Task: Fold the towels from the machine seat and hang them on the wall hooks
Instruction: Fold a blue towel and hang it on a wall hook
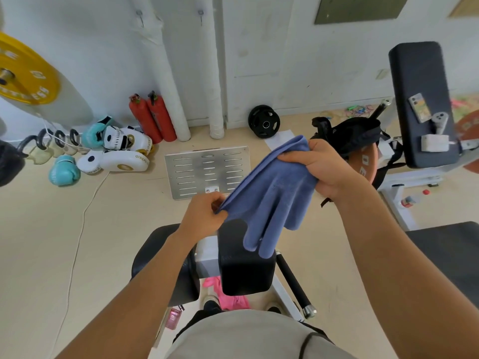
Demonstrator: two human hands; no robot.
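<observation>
The fingers and thumb of the left hand [204, 211] are pinching the near end of the blue towel [269, 193] at its folded edge, and the fingers of the right hand [324, 167] are curling round the far end, bunching the cloth in a full grip. Between the two hands the towel is stretching as a doubled band, with its loose lower part hanging in folds over the black machine pad [246, 268] directly below, apart from the floor. The step in hand is judged to be the folding of this towel: one fold is in place and the free corners are hanging unevenly. A pink towel [228, 294] is lying low in the machine frame beneath the pad, so the task appears to be at an early or middle stage. The two wall hooks [140, 16] are sitting high on the white wall, well apart from the hands and carrying nothing. The next move is likely calling for the hanging corners to be aligned and the ends brought together, then a reach upward and forward to a hook.
</observation>
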